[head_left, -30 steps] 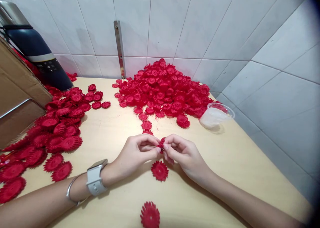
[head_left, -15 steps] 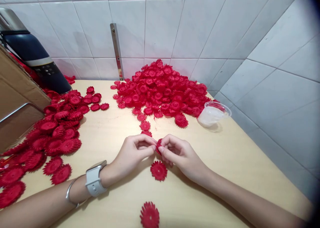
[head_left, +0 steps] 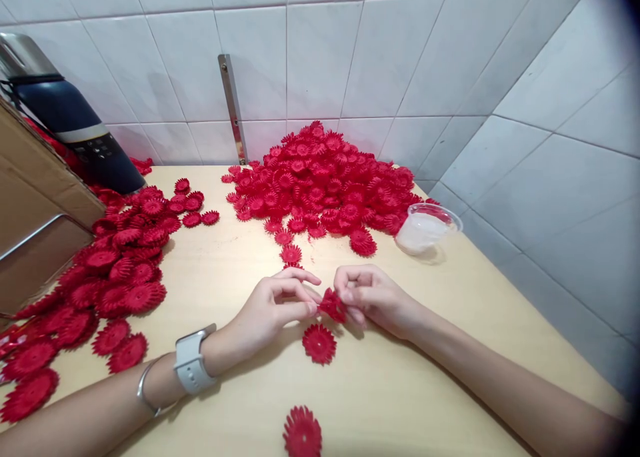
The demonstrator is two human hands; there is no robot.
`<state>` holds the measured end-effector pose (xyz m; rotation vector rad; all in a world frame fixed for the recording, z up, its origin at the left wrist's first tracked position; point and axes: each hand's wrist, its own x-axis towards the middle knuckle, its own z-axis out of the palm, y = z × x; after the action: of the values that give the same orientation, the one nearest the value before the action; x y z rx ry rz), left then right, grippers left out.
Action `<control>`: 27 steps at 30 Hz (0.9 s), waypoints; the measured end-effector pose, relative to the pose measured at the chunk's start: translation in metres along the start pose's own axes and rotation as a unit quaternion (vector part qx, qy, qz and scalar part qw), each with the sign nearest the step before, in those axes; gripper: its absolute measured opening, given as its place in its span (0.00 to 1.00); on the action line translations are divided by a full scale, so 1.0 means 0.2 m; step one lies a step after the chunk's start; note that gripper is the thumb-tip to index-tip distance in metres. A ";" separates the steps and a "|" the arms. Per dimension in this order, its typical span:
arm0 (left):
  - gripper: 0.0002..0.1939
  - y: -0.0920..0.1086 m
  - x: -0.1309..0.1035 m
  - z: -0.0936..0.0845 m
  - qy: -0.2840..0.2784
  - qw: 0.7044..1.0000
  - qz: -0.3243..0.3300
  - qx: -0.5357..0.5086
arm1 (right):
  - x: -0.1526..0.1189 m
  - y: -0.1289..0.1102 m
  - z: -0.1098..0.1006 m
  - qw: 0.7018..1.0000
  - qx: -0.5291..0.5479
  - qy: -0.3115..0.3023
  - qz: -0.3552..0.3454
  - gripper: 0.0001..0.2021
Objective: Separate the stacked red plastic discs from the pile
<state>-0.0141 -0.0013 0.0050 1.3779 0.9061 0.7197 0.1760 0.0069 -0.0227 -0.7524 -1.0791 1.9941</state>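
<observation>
Between my two hands is a red scalloped flower piece [head_left: 332, 305], bunched and partly hidden by fingers. My left hand [head_left: 277, 300] pinches its left edge between thumb and a finger, with the index finger lifted. My right hand [head_left: 373, 297] grips its right side in a thumb-and-finger pinch. Just below lies a flat red flower disc [head_left: 319, 343] with a small centre hole. Nearer the front edge of the view rests another red disc [head_left: 303, 432]. A short line of small red discs [head_left: 291, 253] runs behind my left hand.
A large heap of red flower pieces [head_left: 320, 183] stands against the tiled wall. More discs [head_left: 120, 277] spread on the left by a cardboard box [head_left: 40, 197] and a dark blue flask [head_left: 95, 137]. A tilted clear plastic cup [head_left: 425, 230] sits on the right.
The flower piece, held compactly edge-on before, now looks spread and crumpled. My right hand has shifted slightly right, and my left index finger has lifted off it.
</observation>
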 end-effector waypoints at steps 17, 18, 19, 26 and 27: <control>0.10 -0.02 0.00 0.02 0.052 0.999 0.008 0.000 | 0.02 -0.03 -0.05 0.977 0.209 0.037 -0.015 0.07; 0.10 -0.02 0.00 0.01 0.064 0.998 -0.001 0.005 | 0.02 -0.04 -0.06 0.974 0.222 0.044 -0.022 0.08; 0.10 -0.02 -0.01 0.01 0.069 0.997 -0.008 0.012 | 0.02 -0.04 -0.07 0.971 0.233 0.051 -0.029 0.09; 0.08 -0.03 -0.02 0.03 0.018 1.000 0.011 0.014 | 0.03 -0.05 -0.05 0.967 0.245 0.063 -0.041 0.09; 0.07 -0.03 -0.02 0.04 0.010 1.000 0.012 0.020 | 0.03 -0.05 -0.05 0.967 0.243 0.063 -0.042 0.09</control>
<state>-0.0105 -0.0093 -0.0001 1.4214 0.9260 0.7370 0.1829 0.0201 -0.0202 -0.5474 -0.5047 1.9928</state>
